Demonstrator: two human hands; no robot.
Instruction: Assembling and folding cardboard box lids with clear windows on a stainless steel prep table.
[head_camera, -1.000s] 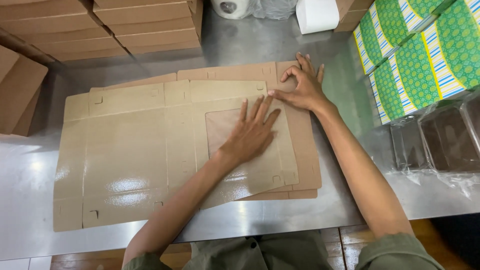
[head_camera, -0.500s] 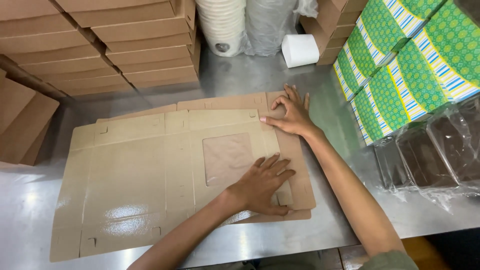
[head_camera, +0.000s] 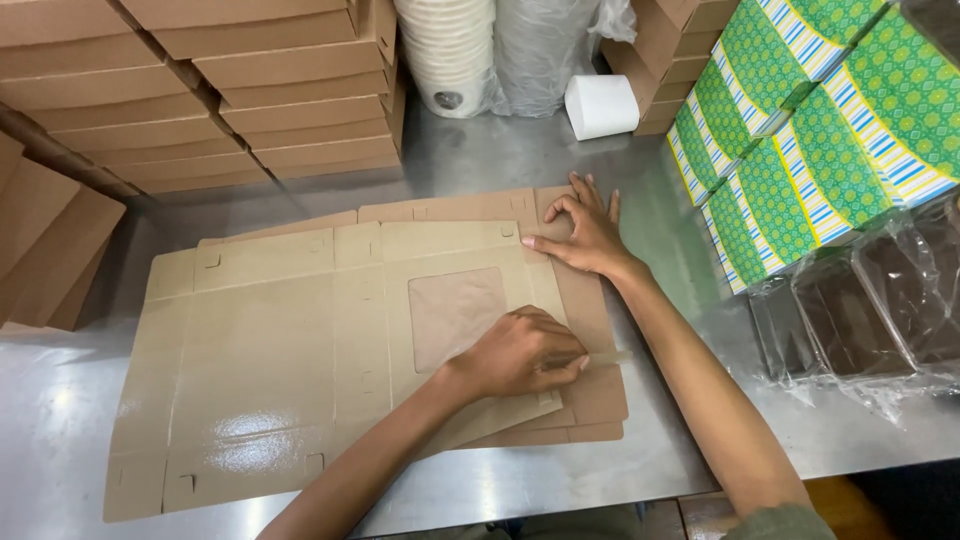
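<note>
Now left hand (head_camera: 520, 352) pinches flat carton (head_camera: 300, 360) edge; right hand (head_camera: 585, 235) presses corner.

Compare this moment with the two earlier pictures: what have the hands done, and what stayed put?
The left hand slid from the window of the flat cardboard box blank toward the near right edge, where its fingers have curled onto a side flap. The right hand stayed pressed on the far right corner. The blank and the stack of folded boxes have not moved.
</note>
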